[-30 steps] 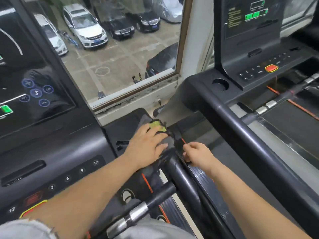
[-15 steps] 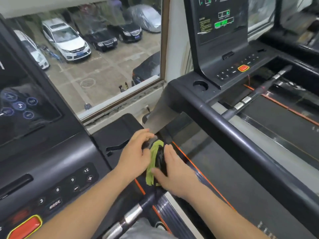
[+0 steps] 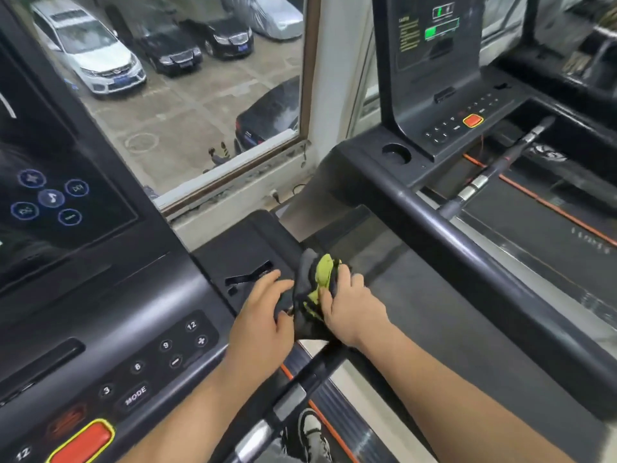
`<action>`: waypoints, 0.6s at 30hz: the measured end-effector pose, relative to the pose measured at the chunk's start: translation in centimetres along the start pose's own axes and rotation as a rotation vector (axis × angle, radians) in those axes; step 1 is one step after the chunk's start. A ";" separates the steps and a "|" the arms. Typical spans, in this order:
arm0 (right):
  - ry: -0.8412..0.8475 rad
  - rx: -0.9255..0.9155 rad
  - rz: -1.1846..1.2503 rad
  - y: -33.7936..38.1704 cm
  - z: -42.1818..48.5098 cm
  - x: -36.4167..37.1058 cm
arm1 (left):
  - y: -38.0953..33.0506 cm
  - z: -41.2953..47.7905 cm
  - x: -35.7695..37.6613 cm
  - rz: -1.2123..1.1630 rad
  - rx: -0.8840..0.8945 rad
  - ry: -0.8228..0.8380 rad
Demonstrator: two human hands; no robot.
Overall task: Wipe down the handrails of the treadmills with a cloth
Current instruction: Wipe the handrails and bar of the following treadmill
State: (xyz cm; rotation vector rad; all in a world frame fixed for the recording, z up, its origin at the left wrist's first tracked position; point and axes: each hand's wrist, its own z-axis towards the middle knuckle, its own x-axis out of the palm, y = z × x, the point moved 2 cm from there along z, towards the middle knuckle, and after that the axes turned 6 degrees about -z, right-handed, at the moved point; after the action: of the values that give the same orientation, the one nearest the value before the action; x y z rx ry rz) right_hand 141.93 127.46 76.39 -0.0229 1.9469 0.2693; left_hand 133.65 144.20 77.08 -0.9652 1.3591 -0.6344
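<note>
The left hand (image 3: 263, 317) and right hand (image 3: 354, 312) are both gripping the grey-green cloth (image 3: 312, 290), bunching it at the upper end of the handrail (image 3: 317, 367).

Both hands, left hand (image 3: 263, 315) and right hand (image 3: 350, 309), hold a grey-green cloth (image 3: 312, 289), seemingly on the treadmill handrail (image 3: 320, 362).

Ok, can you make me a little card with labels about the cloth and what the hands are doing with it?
Cloth: crumpled grey and lime-green cloth, at the right edge of the near black treadmill console
Left grip: holds the cloth's left side
Right grip: fingers curled over the cloth's right side
Next rail: thick black handrail of the neighbouring treadmill, untouched
Button: red stop button, yellow-edged, beside the left arm
</note>
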 end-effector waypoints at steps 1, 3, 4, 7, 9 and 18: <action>-0.025 -0.033 -0.071 -0.4 -2.0 0.3 | 0.0 -0.1 0.5 -0.002 0.015 0.007; -0.050 -0.094 -0.173 -1.5 -5.0 0.8 | -0.1 -0.3 1.7 -0.027 0.059 0.032; -0.051 -0.096 -0.177 -2.2 -5.8 1.0 | -0.1 -0.3 2.4 -0.038 0.083 0.053; -0.020 -0.082 -0.190 -3.3 -7.1 1.3 | 0.1 -0.5 3.7 -0.040 0.136 0.115; -0.021 -0.063 -0.214 -3.0 -7.2 1.3 | 0.4 -0.6 3.8 -0.024 0.181 0.110; 0.127 0.087 -0.065 0.0 1.0 -0.3 | 2.8 -2.2 -0.8 0.061 0.165 0.036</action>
State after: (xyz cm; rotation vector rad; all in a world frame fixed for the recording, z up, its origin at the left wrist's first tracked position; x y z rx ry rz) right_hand 142.98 127.67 76.32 -0.0474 2.0780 0.1432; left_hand 130.92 145.81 75.22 -0.7805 1.3404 -0.7094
